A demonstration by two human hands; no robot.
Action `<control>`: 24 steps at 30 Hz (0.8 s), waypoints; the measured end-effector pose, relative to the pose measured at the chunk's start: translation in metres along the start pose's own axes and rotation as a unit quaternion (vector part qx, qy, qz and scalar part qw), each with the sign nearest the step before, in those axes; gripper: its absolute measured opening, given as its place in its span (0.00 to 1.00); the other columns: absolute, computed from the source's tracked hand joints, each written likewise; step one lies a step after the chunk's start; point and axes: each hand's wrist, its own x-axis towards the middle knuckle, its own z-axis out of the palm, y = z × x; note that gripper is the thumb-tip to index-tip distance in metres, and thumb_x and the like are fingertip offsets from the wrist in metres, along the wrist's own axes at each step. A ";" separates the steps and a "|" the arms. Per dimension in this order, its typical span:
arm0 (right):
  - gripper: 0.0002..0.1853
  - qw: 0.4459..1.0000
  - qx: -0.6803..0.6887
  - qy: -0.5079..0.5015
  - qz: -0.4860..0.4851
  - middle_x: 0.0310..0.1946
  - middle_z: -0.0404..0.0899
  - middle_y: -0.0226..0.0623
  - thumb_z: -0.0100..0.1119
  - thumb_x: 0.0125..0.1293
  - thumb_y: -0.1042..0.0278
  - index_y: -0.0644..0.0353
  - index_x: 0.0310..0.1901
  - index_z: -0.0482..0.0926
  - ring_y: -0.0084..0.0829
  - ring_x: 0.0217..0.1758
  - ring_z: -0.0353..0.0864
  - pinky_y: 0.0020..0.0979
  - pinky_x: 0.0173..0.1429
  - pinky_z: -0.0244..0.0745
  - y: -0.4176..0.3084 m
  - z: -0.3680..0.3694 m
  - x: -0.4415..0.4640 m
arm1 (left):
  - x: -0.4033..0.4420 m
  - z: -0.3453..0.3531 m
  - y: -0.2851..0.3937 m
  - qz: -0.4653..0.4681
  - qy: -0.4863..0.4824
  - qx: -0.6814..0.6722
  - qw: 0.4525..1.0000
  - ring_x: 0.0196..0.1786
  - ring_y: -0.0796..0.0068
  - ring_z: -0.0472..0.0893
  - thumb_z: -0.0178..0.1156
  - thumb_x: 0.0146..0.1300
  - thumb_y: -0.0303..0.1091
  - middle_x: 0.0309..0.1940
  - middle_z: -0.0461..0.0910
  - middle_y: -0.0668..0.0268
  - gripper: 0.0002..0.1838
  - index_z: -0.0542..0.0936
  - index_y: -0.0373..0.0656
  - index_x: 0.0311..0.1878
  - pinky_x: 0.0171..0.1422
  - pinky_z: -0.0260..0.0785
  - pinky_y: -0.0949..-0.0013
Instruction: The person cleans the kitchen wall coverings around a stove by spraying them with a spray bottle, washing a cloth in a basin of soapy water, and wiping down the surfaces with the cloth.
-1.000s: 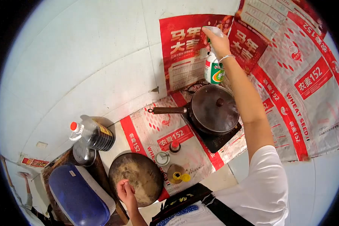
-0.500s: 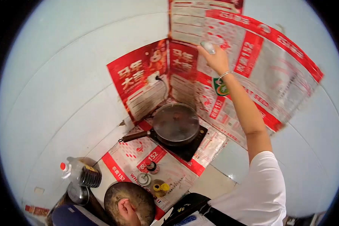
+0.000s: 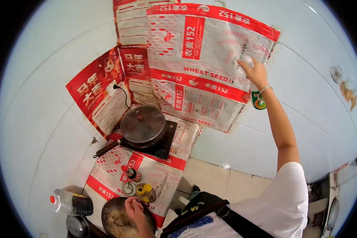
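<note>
My right hand (image 3: 256,73) is raised at the right, wrapped round the top of a spray bottle (image 3: 259,101) with a green label, in front of the wall. My left hand (image 3: 134,209) hangs low over a round, dark, worn board (image 3: 117,220), its fingers curled in; whether they hold anything is too small to tell. Near it stand an open bottle with a yellow cap (image 3: 146,193), a glass jar (image 3: 128,189) and a red-capped sauce bottle (image 3: 131,173). A lidded pan (image 3: 142,126) rests on a black cooktop (image 3: 162,147).
A large red-capped jug (image 3: 74,203) of dark liquid stands at the lower left beside a metal-lidded container (image 3: 77,226). Red and silver sheeting (image 3: 210,47) covers the wall and counter. A black cord is plugged into the wall behind the pan. Shelves (image 3: 319,206) show at the lower right.
The view has turned right, so the pan and counter sit further left. My right hand has carried the spray bottle from above the pan to the right. My left hand stays low near the round board.
</note>
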 end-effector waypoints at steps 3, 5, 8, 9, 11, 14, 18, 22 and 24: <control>0.30 0.997 -0.018 -0.026 0.063 0.26 0.81 0.49 0.59 0.55 0.36 0.63 0.36 0.81 0.47 0.33 0.82 0.43 0.37 0.73 0.002 -0.028 0.003 | 0.002 0.014 0.000 -0.007 0.011 0.023 1.000 0.19 0.86 0.61 0.47 0.72 0.31 0.19 0.63 0.72 0.07 0.71 0.38 0.42 0.22 0.54 0.78; 0.30 0.998 -0.065 0.016 0.017 0.27 0.81 0.49 0.58 0.55 0.33 0.60 0.35 0.82 0.48 0.33 0.81 0.42 0.37 0.74 0.025 -0.019 0.002 | 0.004 0.017 -0.006 0.009 0.011 0.009 1.000 0.19 0.86 0.60 0.46 0.71 0.31 0.19 0.63 0.72 0.07 0.71 0.38 0.42 0.23 0.54 0.78; 0.31 0.995 -0.078 -0.062 0.022 0.27 0.81 0.49 0.58 0.54 0.33 0.59 0.37 0.82 0.49 0.34 0.81 0.42 0.39 0.74 0.047 -0.007 -0.020 | 0.001 0.033 -0.007 0.011 0.023 0.000 1.000 0.19 0.86 0.60 0.47 0.71 0.30 0.21 0.64 0.71 0.07 0.71 0.38 0.42 0.22 0.54 0.78; 0.30 0.994 -0.084 -0.065 0.034 0.28 0.81 0.49 0.59 0.53 0.33 0.56 0.39 0.83 0.49 0.35 0.81 0.41 0.40 0.74 0.059 0.005 -0.031 | -0.001 0.043 -0.006 -0.006 0.044 -0.010 0.999 0.19 0.86 0.61 0.47 0.71 0.30 0.22 0.65 0.71 0.07 0.71 0.37 0.43 0.22 0.54 0.78; 0.29 0.992 -0.074 -0.098 0.025 0.28 0.81 0.48 0.59 0.53 0.33 0.55 0.39 0.83 0.49 0.34 0.81 0.42 0.40 0.74 0.077 0.024 -0.064 | -0.005 0.059 -0.014 -0.022 0.064 -0.049 0.996 0.20 0.87 0.62 0.48 0.70 0.29 0.24 0.68 0.71 0.07 0.72 0.37 0.45 0.22 0.53 0.79; 0.27 0.974 -0.015 -0.205 0.097 0.29 0.82 0.47 0.59 0.53 0.34 0.53 0.39 0.83 0.49 0.34 0.81 0.42 0.40 0.74 0.108 0.048 -0.104 | -0.012 0.089 -0.021 -0.041 0.060 -0.012 0.997 0.19 0.88 0.61 0.49 0.70 0.29 0.21 0.66 0.73 0.06 0.72 0.39 0.44 0.22 0.52 0.80; 0.30 0.970 -0.031 -0.240 0.019 0.28 0.81 0.48 0.59 0.54 0.34 0.59 0.37 0.80 0.49 0.34 0.80 0.44 0.38 0.74 0.161 0.084 -0.146 | -0.012 0.136 -0.019 -0.044 0.025 -0.019 0.999 0.19 0.88 0.61 0.50 0.70 0.29 0.18 0.64 0.74 0.05 0.72 0.40 0.44 0.22 0.52 0.80; 0.29 0.960 -0.038 -0.276 -0.010 0.27 0.80 0.50 0.59 0.54 0.35 0.61 0.33 0.79 0.50 0.32 0.79 0.45 0.35 0.73 0.180 0.104 -0.171 | -0.011 0.185 -0.017 -0.027 0.001 -0.028 0.999 0.19 0.88 0.61 0.50 0.69 0.29 0.17 0.64 0.75 0.05 0.73 0.40 0.43 0.22 0.51 0.81; 0.29 0.959 -0.063 -0.273 -0.050 0.26 0.80 0.50 0.59 0.54 0.36 0.61 0.32 0.79 0.50 0.30 0.79 0.45 0.35 0.73 0.193 0.117 -0.178 | -0.011 0.216 -0.015 -0.035 0.010 -0.028 0.999 0.20 0.88 0.62 0.50 0.69 0.29 0.18 0.64 0.75 0.05 0.73 0.40 0.44 0.22 0.52 0.81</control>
